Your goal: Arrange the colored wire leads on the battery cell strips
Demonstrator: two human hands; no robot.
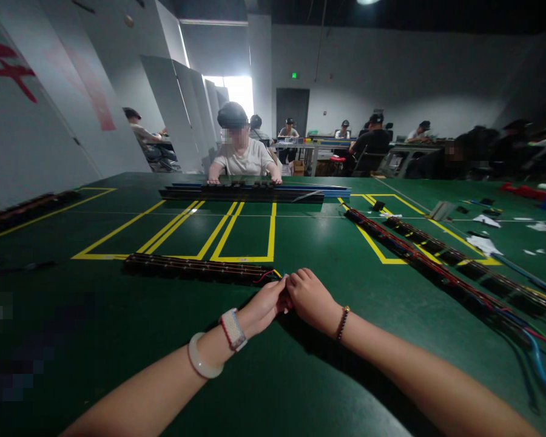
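Observation:
My left hand (266,301) and my right hand (309,295) meet at the right end of a long black wired strip (195,269), which lies on the green table (236,358). Short coloured wires (275,273), one of them yellow, run from the strip's end to my left fingertips, which are closed on them. A thin red wire curls beside that end. My right hand's fingers are curled against the left fingertips; what they pinch is hidden. The left wrist wears a watch and a pale bangle, the right a beaded bracelet.
Yellow tape outlines (242,259) mark the table. Two long wired strips (404,252) with loose cables lie at the right. Across the table, a person (243,155) has both hands at long black and blue rails (250,193). Paper scraps (485,244) lie far right.

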